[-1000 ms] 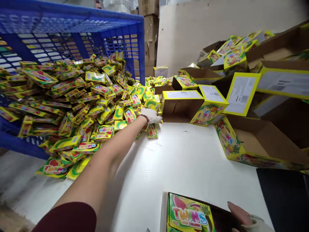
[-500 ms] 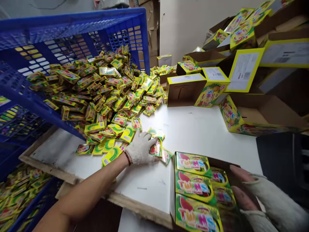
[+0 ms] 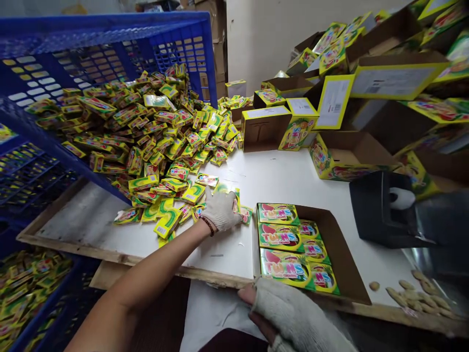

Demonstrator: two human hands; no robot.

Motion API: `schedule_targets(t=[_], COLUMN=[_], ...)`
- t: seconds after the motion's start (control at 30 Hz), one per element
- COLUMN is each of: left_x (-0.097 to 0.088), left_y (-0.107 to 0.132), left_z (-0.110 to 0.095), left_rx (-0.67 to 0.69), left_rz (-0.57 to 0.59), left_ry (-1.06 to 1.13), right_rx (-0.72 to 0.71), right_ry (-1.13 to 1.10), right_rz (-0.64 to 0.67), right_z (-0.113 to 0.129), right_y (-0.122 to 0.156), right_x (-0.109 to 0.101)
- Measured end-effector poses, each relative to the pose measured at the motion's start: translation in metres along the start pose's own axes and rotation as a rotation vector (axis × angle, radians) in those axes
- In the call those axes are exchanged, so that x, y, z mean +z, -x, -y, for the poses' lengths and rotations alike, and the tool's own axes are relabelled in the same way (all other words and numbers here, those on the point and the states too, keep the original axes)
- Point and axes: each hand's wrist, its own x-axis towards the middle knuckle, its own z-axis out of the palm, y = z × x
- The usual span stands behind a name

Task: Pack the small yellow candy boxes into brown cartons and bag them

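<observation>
My left hand (image 3: 223, 211), in a white knit glove with a beaded bracelet at the wrist, reaches to the near edge of a heap of small yellow-green boxes (image 3: 176, 142). Its fingers curl round a small box (image 3: 235, 201), partly hidden by them. My right hand (image 3: 293, 308), in a glove with bare fingertips, is at the table's front edge, just before an open display carton (image 3: 350, 259). Its visible fingers are apart with nothing between them. Inside the carton, small TWINS boxes (image 3: 280, 236) lie in two columns on the left; the brown right part is bare.
A tipped blue crate (image 3: 210, 58) spills the heap onto the white table (image 3: 276, 176). Open display cartons (image 3: 266, 129) are piled at the back right. A black tape-dispenser-like object (image 3: 370, 210) and peanuts (image 3: 421, 296) lie at right. Another blue crate (image 3: 32, 337) stands lower left.
My right hand has come out of the carton's right side, moving left to its front edge. My left hand stays at the heap, its fingers lower over the small boxes. The view has shifted right.
</observation>
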Motion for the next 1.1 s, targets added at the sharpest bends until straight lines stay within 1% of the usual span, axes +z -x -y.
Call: schedule_targets(t=[0.07, 0.13, 0.2, 0.27, 0.33, 0.37, 0.43, 0.47, 0.5, 0.53, 0.57, 0.6, 0.63, 0.67, 0.7, 0.73, 0.8, 0.83, 0.9, 0.97, 1.03, 1.1], left_x=[0.003, 0.006, 0.007, 0.002, -0.011, -0.021, -0.046, -0.059, -0.071, -0.08, -0.087, -0.09, -0.088, -0.083, -0.075, -0.064, -0.039, -0.027, -0.006, 0.008, 0.015, 0.019], left_y=[0.001, 0.001, 0.0, 0.0, 0.004, 0.007, 0.018, 0.025, 0.032, 0.039, 0.046, 0.052, 0.057, 0.062, 0.066, 0.071, 0.08, 0.085, 0.092, 0.097, 0.099, 0.1], left_z=[-0.003, 0.0, 0.007, 0.016, 0.019, 0.018, 0.007, 0.0, -0.009, -0.017, -0.024, -0.031, -0.037, -0.042, -0.047, -0.052, -0.062, -0.066, -0.073, -0.075, -0.073, -0.069], left_rx=[-0.003, -0.022, -0.058, -0.091, -0.054, 0.002, 0.178, 0.274, 0.351, 0.397, 0.415, 0.405, 0.379, 0.351, 0.339, 0.355, 0.477, 0.555, 0.669, 0.697, 0.697, 0.702], left_rz=[-0.012, -0.028, -0.066, -0.109, -0.179, -0.226, -0.332, -0.377, -0.411, -0.44, -0.45, -0.455, -0.448, -0.433, -0.413, -0.391, -0.324, -0.281, -0.198, -0.149, -0.143, -0.162], left_ry=[0.069, 0.208, 0.395, 0.52, 0.577, 0.601, 0.675, 0.707, 0.729, 0.751, 0.784, 0.817, 0.841, 0.845, 0.822, 0.775, 0.621, 0.529, 0.35, 0.209, 0.139, 0.118], right_rx=[0.047, 0.068, 0.079, 0.104, 0.102, 0.075, -0.003, -0.026, -0.031, -0.025, 0.004, 0.046, 0.107, 0.192, 0.292, 0.401, 0.586, 0.64, 0.655, 0.614, 0.567, 0.521], right_ry=[-0.043, -0.07, -0.054, -0.005, 0.075, 0.129, 0.275, 0.363, 0.45, 0.523, 0.577, 0.615, 0.644, 0.668, 0.688, 0.704, 0.705, 0.679, 0.603, 0.543, 0.504, 0.472], right_rz=[0.028, 0.037, 0.034, 0.044, 0.023, -0.007, -0.036, -0.01, 0.049, 0.116, 0.193, 0.278, 0.364, 0.456, 0.554, 0.65, 0.833, 0.916, 1.055, 1.148, 1.2, 1.219], right_z=[0.002, -0.001, -0.012, -0.028, -0.042, -0.047, -0.047, -0.043, -0.038, -0.033, -0.029, -0.027, -0.027, -0.029, -0.033, -0.04, -0.056, -0.064, -0.078, -0.09, -0.101, -0.113], right_y=[-0.009, -0.019, -0.03, -0.045, -0.066, -0.077, -0.101, -0.111, -0.12, -0.126, -0.13, -0.132, -0.132, -0.129, -0.125, -0.119, -0.107, -0.101, -0.093, -0.089, -0.086, -0.083], right_x=[-0.004, -0.014, -0.027, -0.039, -0.049, -0.053, -0.063, -0.069, -0.076, -0.084, -0.094, -0.104, -0.114, -0.124, -0.133, -0.139, -0.144, -0.142, -0.13, -0.115, -0.102, -0.094])
